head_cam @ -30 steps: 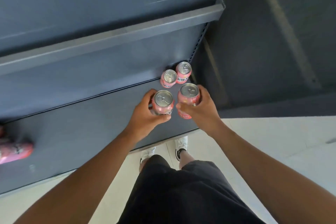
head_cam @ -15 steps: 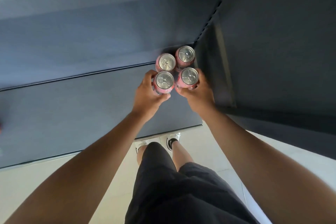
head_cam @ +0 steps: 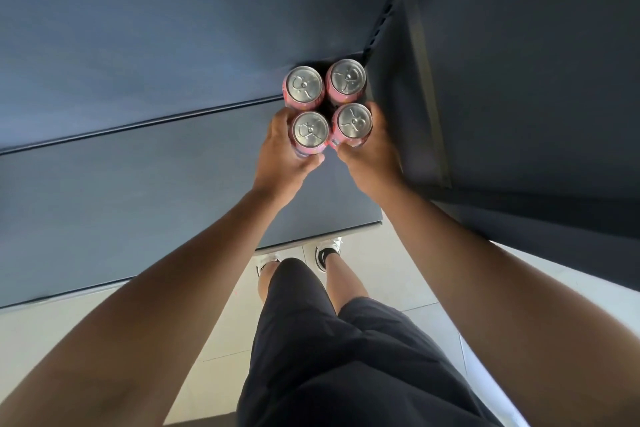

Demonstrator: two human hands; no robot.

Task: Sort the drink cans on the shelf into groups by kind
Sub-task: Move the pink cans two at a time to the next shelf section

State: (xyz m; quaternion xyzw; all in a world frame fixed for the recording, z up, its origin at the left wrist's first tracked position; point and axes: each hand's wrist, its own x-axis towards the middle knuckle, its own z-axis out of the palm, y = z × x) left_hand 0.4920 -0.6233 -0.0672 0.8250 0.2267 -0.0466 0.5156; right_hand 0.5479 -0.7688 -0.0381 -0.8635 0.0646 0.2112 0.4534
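Note:
Several pink drink cans stand upright in a tight square at the back right corner of the dark grey shelf [head_cam: 138, 191]. My left hand [head_cam: 280, 156] grips the front left can [head_cam: 310, 130]. My right hand [head_cam: 372, 152] grips the front right can [head_cam: 354, 121]. Right behind them, against the back panel, stand the back left can [head_cam: 304, 84] and the back right can [head_cam: 347, 77]. All show silver tops with pull tabs. Whether the held cans rest on the shelf I cannot tell.
The shelf's side panel [head_cam: 519, 80] rises just right of the cans. The shelf's front edge [head_cam: 311, 241] runs above my feet. Pale floor tiles [head_cam: 207, 315] lie below. My black shorts [head_cam: 346, 357] fill the lower middle.
Both hands carried their pink cans back and to the right, up against the two cans at the rear corner. The view tilted down, and the pink object at far left left the frame.

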